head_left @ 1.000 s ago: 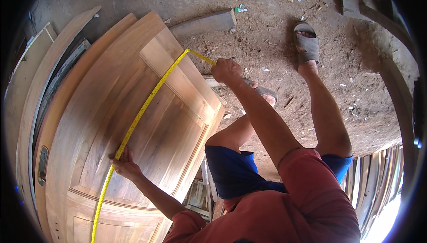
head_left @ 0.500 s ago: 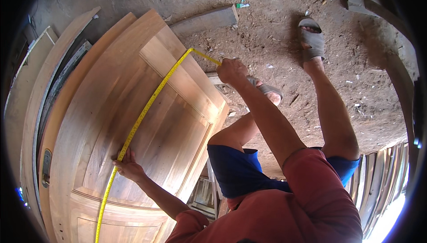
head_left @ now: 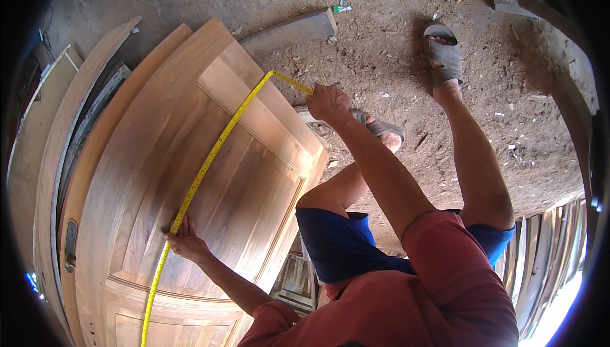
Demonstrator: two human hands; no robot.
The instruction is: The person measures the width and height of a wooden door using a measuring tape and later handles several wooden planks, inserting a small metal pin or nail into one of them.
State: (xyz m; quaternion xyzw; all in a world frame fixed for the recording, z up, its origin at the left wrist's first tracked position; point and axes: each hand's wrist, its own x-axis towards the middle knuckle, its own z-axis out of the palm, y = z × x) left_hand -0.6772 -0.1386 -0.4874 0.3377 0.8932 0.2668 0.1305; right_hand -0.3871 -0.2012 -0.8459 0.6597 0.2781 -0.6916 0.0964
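Head: yellow tape point(head_left: 205, 166) across door point(head_left: 232, 188)

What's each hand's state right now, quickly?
Left hand: holding the long, flat yellow measuring tape over the brown panelled wooden door.
Right hand: closed, holding that tape too.

No words, numbers or signs are showing legibly. Along the yellow measuring tape point(head_left: 203, 168), which is running across a panelled wooden door point(head_left: 238, 182), small dark marks are forming a scale, but any figures among them are appearing too tiny and blurred to be read. A small green-and-white scrap point(head_left: 342, 8) is lying on the dirt floor point(head_left: 394, 48), showing too little detail for telling whether it is bearing any print.
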